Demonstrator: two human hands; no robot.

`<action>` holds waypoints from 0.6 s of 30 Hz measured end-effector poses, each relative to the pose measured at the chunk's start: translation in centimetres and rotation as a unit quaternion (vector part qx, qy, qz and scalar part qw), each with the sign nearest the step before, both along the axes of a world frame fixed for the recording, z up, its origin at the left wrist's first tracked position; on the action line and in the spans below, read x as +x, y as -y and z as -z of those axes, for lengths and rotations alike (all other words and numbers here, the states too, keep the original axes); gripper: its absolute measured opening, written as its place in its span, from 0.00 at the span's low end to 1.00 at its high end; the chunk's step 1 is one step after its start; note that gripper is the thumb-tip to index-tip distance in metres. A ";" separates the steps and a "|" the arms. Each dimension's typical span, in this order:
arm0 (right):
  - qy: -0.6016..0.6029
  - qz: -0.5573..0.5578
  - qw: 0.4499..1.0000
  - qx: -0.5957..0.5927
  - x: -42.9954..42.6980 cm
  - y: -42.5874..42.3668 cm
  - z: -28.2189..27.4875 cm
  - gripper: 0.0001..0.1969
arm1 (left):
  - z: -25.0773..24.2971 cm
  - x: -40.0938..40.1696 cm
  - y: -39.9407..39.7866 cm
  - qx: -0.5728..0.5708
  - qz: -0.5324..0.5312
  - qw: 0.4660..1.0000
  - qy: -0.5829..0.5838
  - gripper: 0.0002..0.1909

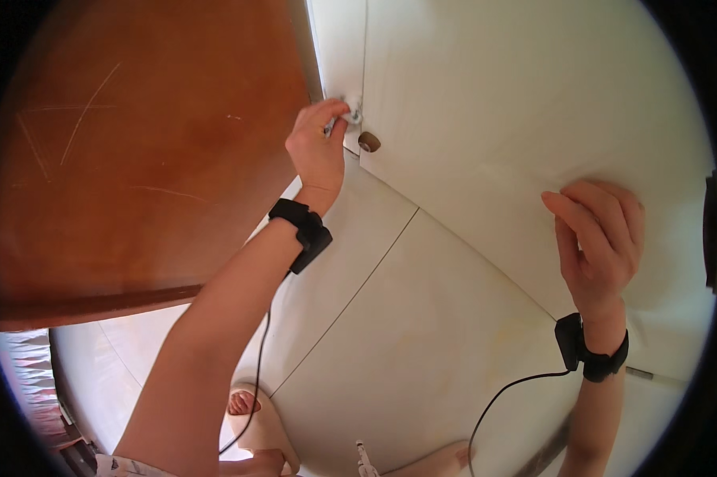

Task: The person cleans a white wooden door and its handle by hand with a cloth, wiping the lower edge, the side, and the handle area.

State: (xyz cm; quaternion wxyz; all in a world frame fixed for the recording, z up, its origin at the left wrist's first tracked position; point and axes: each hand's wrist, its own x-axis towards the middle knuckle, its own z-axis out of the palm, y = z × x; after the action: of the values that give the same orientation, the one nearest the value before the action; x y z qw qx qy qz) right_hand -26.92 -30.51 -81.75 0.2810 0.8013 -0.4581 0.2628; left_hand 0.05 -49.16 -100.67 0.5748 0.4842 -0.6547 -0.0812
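Observation:
My left hand (320, 140) pinches a small whitish crumpled thing (352, 112), perhaps a cloth or tissue, at the white wall edge beside the corner. Just below and right of it, a brownish round hole or fitting (369, 142) sits low in the large white panel (483, 89). My right hand (603, 232) is raised in front of or against that panel, its fingers loosely curled, with nothing visible in it. Both wrists wear black bands with small black boxes and cables.
A reddish-brown wooden panel (156, 149) with scratches fills the upper left. Pale floor tiles (394, 334) lie below. My feet in light slippers (275, 432) are at the bottom, near a small white object (364, 459). A pleated fabric (33, 381) hangs at the lower left.

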 end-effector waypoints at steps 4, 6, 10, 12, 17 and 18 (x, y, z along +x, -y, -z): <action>-0.008 0.019 1.000 0.004 0.0 -0.5 -0.1 0.12 | 2.7 -0.8 -0.4 0.075 -0.004 0.992 -0.099 0.09; -0.009 0.029 1.000 0.001 0.0 -0.8 -0.2 0.12 | 5.0 -0.6 0.2 0.186 -0.022 0.981 -0.042 0.09; -0.012 0.017 1.000 0.011 0.5 -1.1 -0.9 0.12 | 8.9 -0.5 1.8 0.312 -0.070 0.947 -0.030 0.10; -0.010 0.013 1.000 0.017 0.4 -1.1 -1.1 0.12 | 9.9 0.1 3.0 0.372 -0.083 0.924 -0.035 0.11; -0.002 -0.010 0.998 0.061 -0.5 -1.6 -1.6 0.10 | 6.3 -0.5 2.8 0.481 -0.001 0.864 -0.152 0.14; -0.001 -0.015 0.998 0.063 -0.4 -1.9 -1.9 0.10 | 4.9 -0.4 2.6 0.477 0.021 0.863 -0.164 0.15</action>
State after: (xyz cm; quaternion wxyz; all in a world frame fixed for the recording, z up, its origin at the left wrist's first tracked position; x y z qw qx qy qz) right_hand -27.31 -28.62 -79.82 0.2267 0.8244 -0.4615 0.2365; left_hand -0.35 -51.73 -105.55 0.3708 0.6650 -0.4426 -0.4737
